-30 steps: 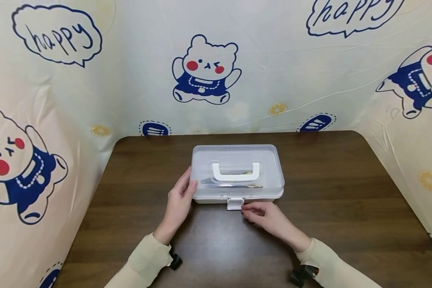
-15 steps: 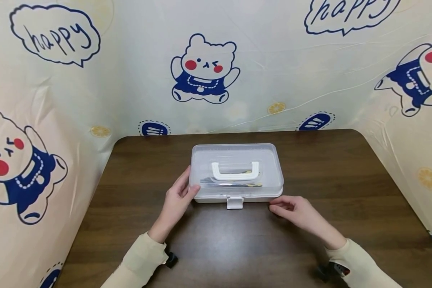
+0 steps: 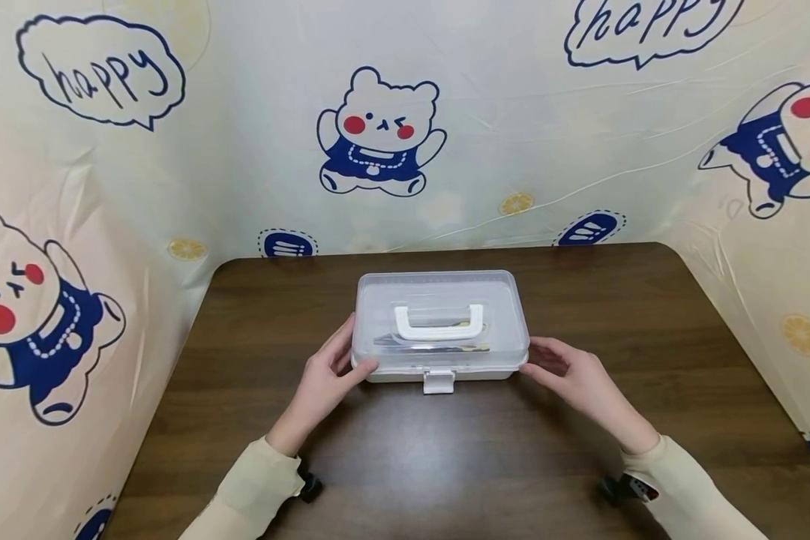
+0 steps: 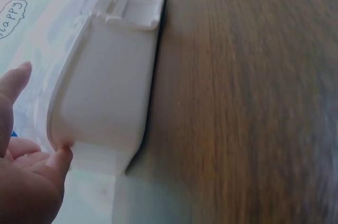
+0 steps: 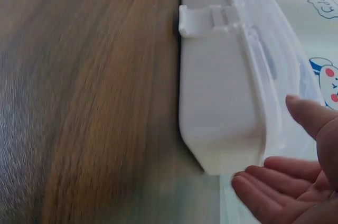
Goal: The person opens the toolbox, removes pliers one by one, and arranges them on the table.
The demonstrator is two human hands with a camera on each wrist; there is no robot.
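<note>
A clear-lidded plastic box [image 3: 441, 300] sits on the table with its lid down. It has a white carry handle [image 3: 439, 330], and a white latch [image 3: 439, 382] at the front middle; whether the latch is fastened I cannot tell. Thin tools with yellow-and-dark parts show dimly through the lid. My left hand [image 3: 324, 382] is at the box's left front corner, a fingertip [image 4: 63, 152] touching under the rim and the thumb raised by the lid. Opposite it, my right hand [image 3: 583, 379] lies at the right front corner, fingers extended, thumb apart from them.
The brown wooden table [image 3: 418, 465] extends on every side of the box. A printed cloth [image 3: 479, 135] with bears and lettering hangs behind and along both sides. Dark wrist devices show at both sleeves.
My right hand has moved from beside the latch to the box's right side. My left thumb has slid down toward the front corner. The box has hardly moved.
</note>
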